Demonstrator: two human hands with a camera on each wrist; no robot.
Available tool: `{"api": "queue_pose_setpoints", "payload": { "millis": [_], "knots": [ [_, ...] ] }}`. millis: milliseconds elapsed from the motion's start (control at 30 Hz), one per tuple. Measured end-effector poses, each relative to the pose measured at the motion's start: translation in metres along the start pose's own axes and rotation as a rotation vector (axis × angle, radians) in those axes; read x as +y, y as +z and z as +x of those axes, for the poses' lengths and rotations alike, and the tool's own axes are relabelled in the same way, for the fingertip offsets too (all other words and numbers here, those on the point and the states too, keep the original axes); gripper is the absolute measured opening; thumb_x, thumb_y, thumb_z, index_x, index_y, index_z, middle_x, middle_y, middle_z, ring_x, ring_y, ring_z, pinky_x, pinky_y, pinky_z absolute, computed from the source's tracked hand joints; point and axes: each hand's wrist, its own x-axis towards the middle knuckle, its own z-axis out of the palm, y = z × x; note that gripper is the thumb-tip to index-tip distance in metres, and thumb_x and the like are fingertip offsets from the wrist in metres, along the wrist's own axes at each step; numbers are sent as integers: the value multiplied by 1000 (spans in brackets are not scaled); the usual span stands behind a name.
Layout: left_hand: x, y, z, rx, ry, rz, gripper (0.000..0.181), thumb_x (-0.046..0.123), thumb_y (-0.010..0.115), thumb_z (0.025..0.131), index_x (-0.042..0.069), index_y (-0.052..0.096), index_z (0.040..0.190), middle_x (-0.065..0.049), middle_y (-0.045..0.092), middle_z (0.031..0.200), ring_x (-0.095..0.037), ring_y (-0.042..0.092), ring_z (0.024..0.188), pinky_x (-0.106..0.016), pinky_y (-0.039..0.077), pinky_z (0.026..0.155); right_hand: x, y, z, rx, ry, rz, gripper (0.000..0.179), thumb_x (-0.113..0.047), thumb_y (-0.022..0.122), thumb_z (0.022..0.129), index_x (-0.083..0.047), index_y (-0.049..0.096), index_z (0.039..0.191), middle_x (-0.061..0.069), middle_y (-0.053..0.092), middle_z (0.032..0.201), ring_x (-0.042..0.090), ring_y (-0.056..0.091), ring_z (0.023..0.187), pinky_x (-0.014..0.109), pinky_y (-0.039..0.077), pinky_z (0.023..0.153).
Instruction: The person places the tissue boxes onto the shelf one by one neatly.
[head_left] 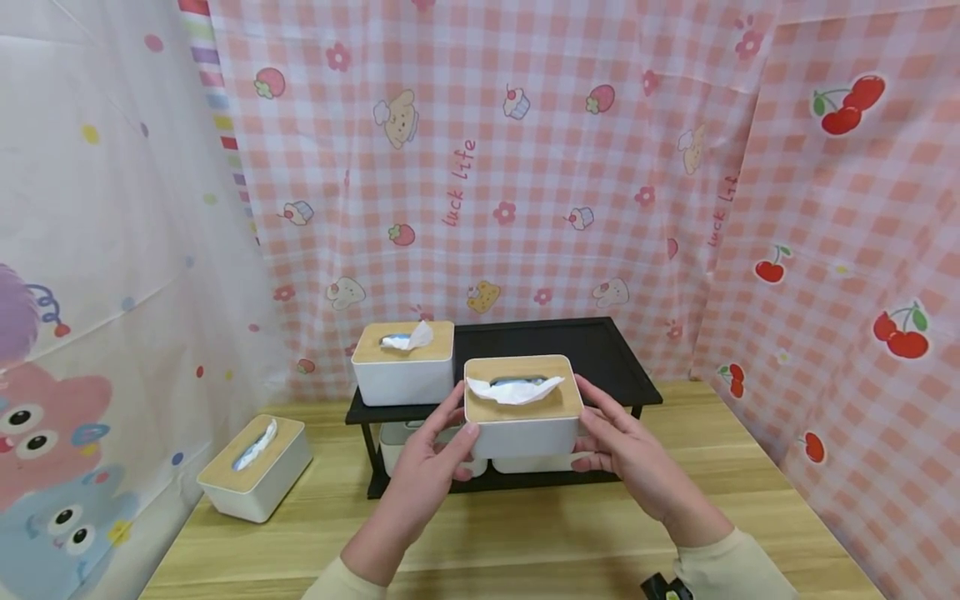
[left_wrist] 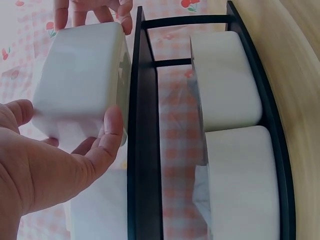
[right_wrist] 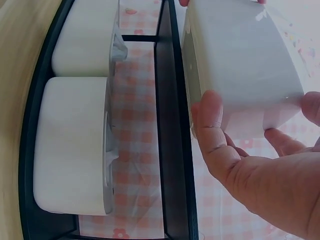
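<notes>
A white tissue box [head_left: 525,437] with a wood-look lid and a tissue poking out is held level between both hands. My left hand [head_left: 427,462] grips its left side, thumb at the front corner and fingers along the side and underneath. On the opposite side, my right hand [head_left: 630,454] holds it the same way. In both wrist views the box is close above the upper tier of a black two-tier rack [head_left: 540,337]. A similar tissue box [head_left: 405,383] stands on that tier's left end. Two more boxes, one at left [left_wrist: 225,80] and one at right [right_wrist: 70,145], sit on the lower tier.
Another tissue box [head_left: 258,487] stands angled on the wooden table [head_left: 555,537], left of the rack. A pink checked curtain [head_left: 487,167] hangs behind and along the right, and a white patterned curtain [head_left: 135,208] hangs at the left.
</notes>
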Motion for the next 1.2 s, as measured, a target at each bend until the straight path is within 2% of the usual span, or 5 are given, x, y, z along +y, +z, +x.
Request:
{"api": "queue_pose_setpoints", "payload": {
  "millis": [200,433,633,900,1200],
  "knots": [
    [2,2,5,7,-5,9,64,43,63,108,39,38,166,-15,48,163,-27,65,103,-39,64,87,1,0,2,15,-11,-8,62,-37,44,116,-29,19,173,26,38,163,22,68,114,33,61,94],
    [3,6,9,62,15,26,60,41,63,109,30,43,165,-16,56,157,-27,67,101,-38,64,85,1,0,4,18,-34,-29,64,-34,46,116,-24,19,173,26,33,168,24,65,116,32,60,95],
    [2,8,11,87,19,23,59,41,64,108,25,48,162,-14,56,155,-26,69,107,-39,65,89,1,1,6,26,-50,-31,65,-32,46,116,-19,18,173,25,25,173,31,62,127,32,60,97],
    [0,9,10,100,44,63,62,39,65,108,19,45,163,-16,49,158,-30,72,117,-43,64,97,-1,6,8,50,-56,-20,63,-30,48,115,-14,23,171,25,26,172,42,55,140,30,59,101],
    [0,9,11,83,65,124,66,39,65,108,18,41,166,-14,54,152,-34,60,133,-48,59,106,1,9,11,78,-98,-48,63,-27,49,115,-10,24,171,25,33,165,44,54,143,25,57,103]
  ]
}}
